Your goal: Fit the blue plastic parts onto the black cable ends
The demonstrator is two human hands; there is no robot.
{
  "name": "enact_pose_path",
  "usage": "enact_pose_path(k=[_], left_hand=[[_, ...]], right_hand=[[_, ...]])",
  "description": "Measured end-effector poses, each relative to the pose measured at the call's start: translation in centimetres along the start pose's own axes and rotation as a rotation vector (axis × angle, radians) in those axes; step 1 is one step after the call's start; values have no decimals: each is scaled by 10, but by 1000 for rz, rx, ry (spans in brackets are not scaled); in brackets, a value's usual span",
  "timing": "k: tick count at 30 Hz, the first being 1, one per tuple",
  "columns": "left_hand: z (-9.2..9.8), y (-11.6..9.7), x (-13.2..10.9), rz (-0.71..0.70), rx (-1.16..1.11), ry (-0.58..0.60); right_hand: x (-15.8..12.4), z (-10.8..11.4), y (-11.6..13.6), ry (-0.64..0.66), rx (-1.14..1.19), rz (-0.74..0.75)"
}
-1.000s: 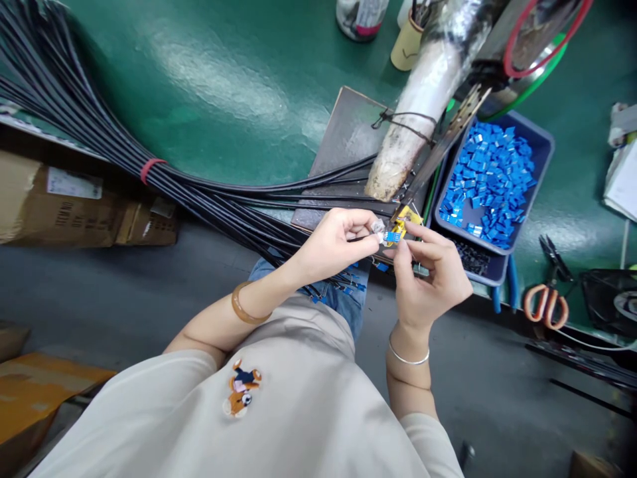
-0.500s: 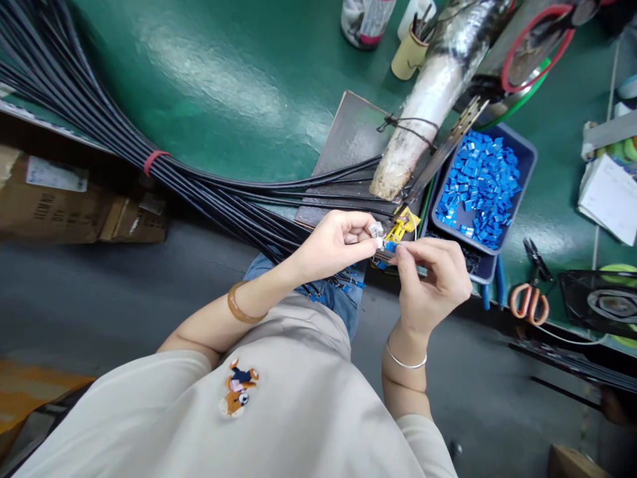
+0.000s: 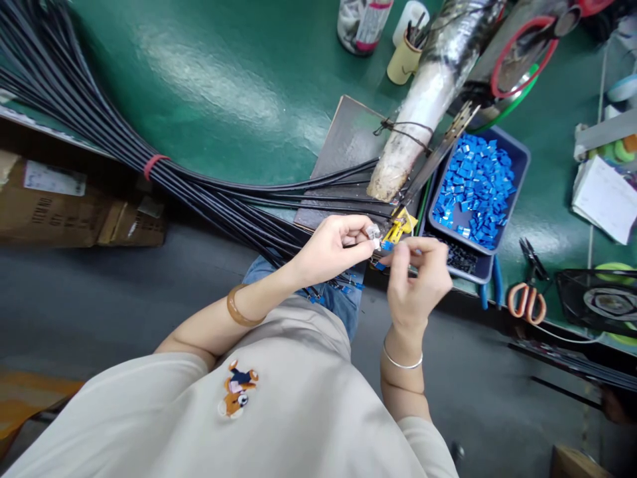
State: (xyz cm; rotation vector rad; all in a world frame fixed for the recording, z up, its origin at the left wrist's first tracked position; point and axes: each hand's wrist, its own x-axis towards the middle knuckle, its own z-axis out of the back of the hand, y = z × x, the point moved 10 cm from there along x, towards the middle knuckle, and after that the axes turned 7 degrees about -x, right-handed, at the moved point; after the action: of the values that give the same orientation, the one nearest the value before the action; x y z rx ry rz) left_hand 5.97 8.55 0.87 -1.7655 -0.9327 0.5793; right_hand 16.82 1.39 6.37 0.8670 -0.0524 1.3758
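Observation:
My left hand [image 3: 338, 244] is closed, with a small clear-white plastic piece [image 3: 373, 232] pinched at its fingertips. A small blue plastic piece [image 3: 387, 245] shows just beyond those fingertips, in front of a yellow fixture [image 3: 399, 228]. Close by on the right is my right hand [image 3: 418, 272], thumb and forefinger drawn together and slightly blurred; anything between them is too small to make out. Under my left wrist, black cables [image 3: 239, 219] run in a bundle, and several cable ends with blue tips [image 3: 348, 282] hang over my lap.
A grey bin of blue pieces [image 3: 520, 172] stands to the right, partly over another bin of small black parts [image 3: 462, 259]. Orange-handled scissors [image 3: 526, 302] and blue-handled pliers [image 3: 492, 285] lie near the edge. A wrapped tube [image 3: 405, 146] slants over a dark board [image 3: 343, 139].
My right hand has shifted slightly left and down, its fingers a little more upright. My left hand stays nearly in place, and the view has moved slightly.

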Motion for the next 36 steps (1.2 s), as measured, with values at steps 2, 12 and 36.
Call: enact_pose_path(k=[2,12,36], left_hand=[[1,0,0,-6,2,-9],[5,8,5,8,-99,-67],[11,3,12,-42,60,-156]], right_hand=[[-3,6,-16,-93,164,-161],[-4,-6,-9,-98,285,-132],[8,-2,3,-48,118,-11]])
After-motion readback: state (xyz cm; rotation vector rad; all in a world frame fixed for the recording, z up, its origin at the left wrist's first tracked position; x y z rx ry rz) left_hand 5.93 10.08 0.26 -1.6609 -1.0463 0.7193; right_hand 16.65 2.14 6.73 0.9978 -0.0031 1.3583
